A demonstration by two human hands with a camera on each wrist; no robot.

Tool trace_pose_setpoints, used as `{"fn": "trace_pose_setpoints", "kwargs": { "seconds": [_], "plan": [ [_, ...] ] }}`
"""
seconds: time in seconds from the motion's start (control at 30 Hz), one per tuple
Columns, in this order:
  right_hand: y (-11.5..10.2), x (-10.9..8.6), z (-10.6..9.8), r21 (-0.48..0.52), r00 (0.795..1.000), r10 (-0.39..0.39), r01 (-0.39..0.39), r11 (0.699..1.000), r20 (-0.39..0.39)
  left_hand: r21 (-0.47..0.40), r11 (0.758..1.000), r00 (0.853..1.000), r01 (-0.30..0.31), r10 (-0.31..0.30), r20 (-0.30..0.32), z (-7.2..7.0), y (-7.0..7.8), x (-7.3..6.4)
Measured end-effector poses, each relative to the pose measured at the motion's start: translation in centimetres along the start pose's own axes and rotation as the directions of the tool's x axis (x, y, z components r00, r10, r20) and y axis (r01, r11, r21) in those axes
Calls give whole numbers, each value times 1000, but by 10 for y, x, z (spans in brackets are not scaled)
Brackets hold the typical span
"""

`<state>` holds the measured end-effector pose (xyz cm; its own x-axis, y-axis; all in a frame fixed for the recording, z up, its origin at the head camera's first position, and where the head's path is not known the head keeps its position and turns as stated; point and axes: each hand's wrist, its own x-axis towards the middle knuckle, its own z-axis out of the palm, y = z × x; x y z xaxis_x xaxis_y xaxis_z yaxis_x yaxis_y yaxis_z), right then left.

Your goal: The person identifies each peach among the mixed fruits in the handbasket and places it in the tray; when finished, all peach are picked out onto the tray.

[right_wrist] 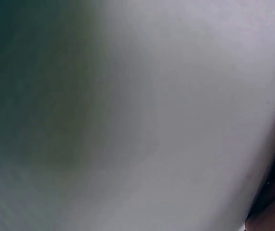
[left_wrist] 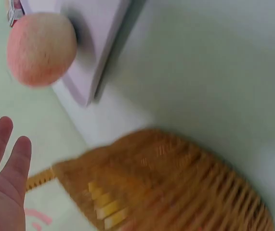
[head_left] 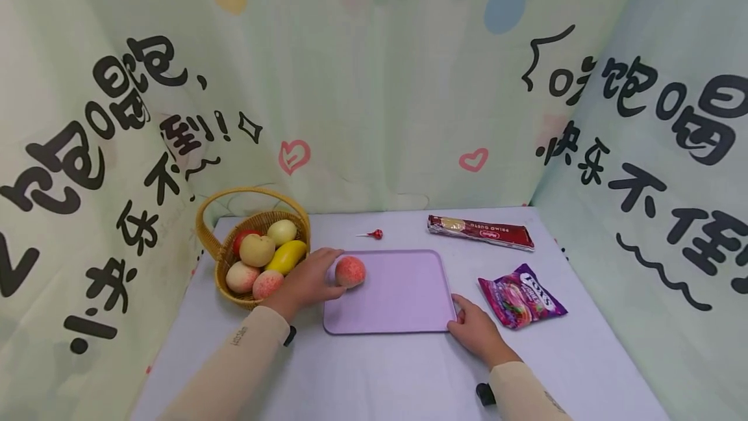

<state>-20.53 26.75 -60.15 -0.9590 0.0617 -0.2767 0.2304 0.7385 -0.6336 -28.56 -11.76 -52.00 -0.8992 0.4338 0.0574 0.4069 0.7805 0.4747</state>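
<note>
Peach (head_left: pixel 350 272) sits on tray (head_left: pixel 397 304), left hand (head_left: pixel 308 283) spread, grip empty; right hand (head_left: pixel 476 330) holding tray

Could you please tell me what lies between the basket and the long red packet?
In the head view, a small red lollipop lies between the basket and packet.

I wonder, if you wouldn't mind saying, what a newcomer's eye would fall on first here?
Probably the big black lettering, sprawled across the pale backdrop to the left and right. Next, perhaps, the wicker basket heaped with fruit, left of the lilac tray, and the reddish peach at that tray's far left corner. The shiny purple snack bag also stands out, lying right of the tray.
</note>
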Motion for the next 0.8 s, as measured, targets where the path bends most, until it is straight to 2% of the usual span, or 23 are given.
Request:
{"fn": "trace_pose_setpoints", "kwargs": {
  "seconds": [0.2, 0.27, 0.47, 0.57, 0.8],
  "plan": [
    [-1, -1, -2, -3, 1000, -14, 14, 1000, -1, 55, 998, 999, 35, -37, 30, -24, -9, -12],
    [1, -1, -2, -3, 1000, -15, 15, 1000, 0, 84, 996, 999, 24, -27, 32, -31, -12, -14],
    [2, -1, -2, 4, 1000, -15, 15, 1000, -3, 85, 996, 999, -9, 12, -39, -51, -25, -17],
    [0, -1, -2, 4, 1000, -15, 15, 1000, -1, 66, 998, 998, 16, -12, -60, -60, -28, -20],
    [-3, 0, -2, 3, 1000, -16, 16, 1000, 5, 71, 992, 994, 100, -96, -57, -79, -36, -24]
  ]
}}
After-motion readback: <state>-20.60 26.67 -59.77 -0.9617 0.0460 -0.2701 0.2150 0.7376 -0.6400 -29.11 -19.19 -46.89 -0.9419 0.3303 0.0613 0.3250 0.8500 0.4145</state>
